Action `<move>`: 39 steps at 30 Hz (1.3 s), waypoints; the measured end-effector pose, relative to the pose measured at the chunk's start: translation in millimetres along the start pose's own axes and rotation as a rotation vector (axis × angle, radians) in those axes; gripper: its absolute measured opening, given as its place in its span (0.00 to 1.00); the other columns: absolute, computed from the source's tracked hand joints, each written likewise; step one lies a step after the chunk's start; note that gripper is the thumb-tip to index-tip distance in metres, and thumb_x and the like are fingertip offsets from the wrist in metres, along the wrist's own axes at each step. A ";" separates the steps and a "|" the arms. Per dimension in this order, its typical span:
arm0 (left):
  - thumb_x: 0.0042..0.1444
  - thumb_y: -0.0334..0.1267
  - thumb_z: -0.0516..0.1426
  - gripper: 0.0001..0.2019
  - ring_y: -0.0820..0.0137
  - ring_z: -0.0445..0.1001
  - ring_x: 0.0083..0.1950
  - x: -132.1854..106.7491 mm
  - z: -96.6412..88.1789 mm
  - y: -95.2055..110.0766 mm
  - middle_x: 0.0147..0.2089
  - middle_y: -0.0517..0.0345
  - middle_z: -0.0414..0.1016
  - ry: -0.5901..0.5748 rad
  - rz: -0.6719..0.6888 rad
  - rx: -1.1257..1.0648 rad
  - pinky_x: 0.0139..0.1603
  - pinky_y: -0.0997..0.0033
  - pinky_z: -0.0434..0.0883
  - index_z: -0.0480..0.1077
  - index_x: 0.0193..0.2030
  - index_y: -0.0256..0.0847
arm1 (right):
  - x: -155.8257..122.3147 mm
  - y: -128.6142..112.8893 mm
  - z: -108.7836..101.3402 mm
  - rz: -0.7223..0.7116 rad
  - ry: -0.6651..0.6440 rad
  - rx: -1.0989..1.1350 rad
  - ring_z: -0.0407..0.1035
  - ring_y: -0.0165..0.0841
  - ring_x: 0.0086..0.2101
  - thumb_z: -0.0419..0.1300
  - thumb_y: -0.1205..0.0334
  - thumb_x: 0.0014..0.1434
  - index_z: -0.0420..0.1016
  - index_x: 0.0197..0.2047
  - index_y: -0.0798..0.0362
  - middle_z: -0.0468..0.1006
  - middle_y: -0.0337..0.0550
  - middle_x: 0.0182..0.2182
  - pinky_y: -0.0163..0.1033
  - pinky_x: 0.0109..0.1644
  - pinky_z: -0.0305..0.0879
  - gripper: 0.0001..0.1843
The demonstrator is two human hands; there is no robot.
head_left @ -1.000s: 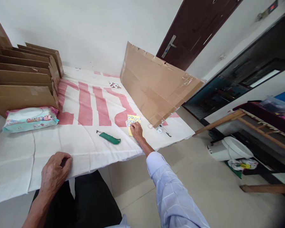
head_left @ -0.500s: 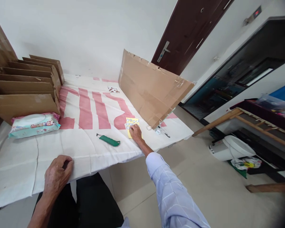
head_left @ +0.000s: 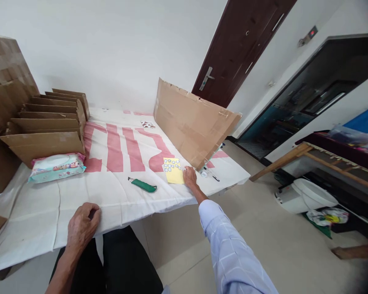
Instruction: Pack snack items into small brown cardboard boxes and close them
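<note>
A yellow sheet (head_left: 174,176) lies flat on the cloth-covered table, with several small white squares outlined in dark on its upper part. My right hand (head_left: 190,177) is at the sheet's right edge, its fingers bent together at the tips. Whatever they may hold is too small or hidden to make out. My left hand (head_left: 84,222) rests on the front edge of the table, fingers loosely curled in, with nothing showing in it. Between the hands lies a green utility knife (head_left: 143,185), its tip pointing left.
A cardboard panel (head_left: 193,120) stands behind the sheet. Beside its near corner are a roll of clear tape (head_left: 204,174) and a black pen (head_left: 213,175). Leftward, a wipes pack (head_left: 57,167) sits before a cardboard rack (head_left: 46,141). A patterned card (head_left: 147,124) lies farther back.
My right hand has slid right, off the middle of the yellow sheet to its right edge, uncovering the squares and bare lower part. The view has shifted slightly; my left hand stays put.
</note>
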State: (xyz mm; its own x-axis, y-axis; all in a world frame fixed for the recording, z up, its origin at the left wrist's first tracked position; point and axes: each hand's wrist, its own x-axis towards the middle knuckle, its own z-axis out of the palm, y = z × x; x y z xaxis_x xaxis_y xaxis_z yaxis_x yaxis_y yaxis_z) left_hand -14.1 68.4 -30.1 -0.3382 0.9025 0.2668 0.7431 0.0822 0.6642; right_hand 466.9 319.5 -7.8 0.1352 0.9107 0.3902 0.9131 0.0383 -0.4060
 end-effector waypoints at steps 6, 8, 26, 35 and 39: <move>0.61 0.45 0.54 0.10 0.57 0.78 0.42 3.0 5.7 -3.3 0.37 0.53 0.79 0.050 0.034 -0.081 0.47 0.59 0.70 0.73 0.36 0.46 | 2.4 6.1 -18.1 0.023 0.022 0.019 0.69 0.42 0.50 0.54 0.65 0.65 0.78 0.47 0.55 0.79 0.51 0.44 0.48 0.59 0.65 0.13; 0.60 0.43 0.55 0.07 0.59 0.76 0.40 2.8 5.6 1.1 0.35 0.54 0.77 0.095 0.045 -0.146 0.46 0.60 0.70 0.72 0.34 0.46 | 0.3 -1.8 -23.3 -0.001 0.028 0.052 0.68 0.41 0.48 0.53 0.64 0.65 0.78 0.44 0.54 0.79 0.50 0.41 0.47 0.57 0.66 0.12; 0.54 0.26 0.53 0.09 0.67 0.74 0.35 -74.9 19.3 30.2 0.32 0.59 0.74 0.100 0.072 -0.333 0.41 0.69 0.70 0.71 0.34 0.43 | -81.6 -166.5 34.8 -0.686 -0.056 0.213 0.74 0.48 0.52 0.58 0.52 0.72 0.81 0.51 0.50 0.82 0.54 0.49 0.50 0.58 0.71 0.15; 0.52 0.29 0.59 0.08 0.59 0.78 0.50 -156.1 73.6 -18.5 0.46 0.51 0.78 -0.348 -0.189 -0.223 0.55 0.61 0.72 0.73 0.39 0.43 | -108.3 -169.1 59.6 -0.625 -0.084 0.060 0.72 0.47 0.50 0.54 0.61 0.72 0.79 0.58 0.53 0.81 0.53 0.48 0.49 0.55 0.67 0.17; 0.52 0.30 0.60 0.07 0.59 0.79 0.49 -152.5 68.7 -21.6 0.45 0.51 0.79 -0.326 -0.203 -0.226 0.54 0.60 0.73 0.74 0.39 0.42 | -110.3 -169.6 59.2 -0.634 -0.064 0.082 0.70 0.47 0.49 0.55 0.62 0.71 0.79 0.58 0.53 0.81 0.53 0.48 0.49 0.54 0.66 0.18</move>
State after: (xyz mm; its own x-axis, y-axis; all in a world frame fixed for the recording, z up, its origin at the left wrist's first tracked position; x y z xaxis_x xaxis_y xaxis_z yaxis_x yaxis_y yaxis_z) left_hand 61.0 -41.9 -133.1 -0.2372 0.9668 -0.0950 0.5232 0.2096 0.8260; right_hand 274.4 236.8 -30.9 -0.4469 0.7234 0.5262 0.7754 0.6066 -0.1755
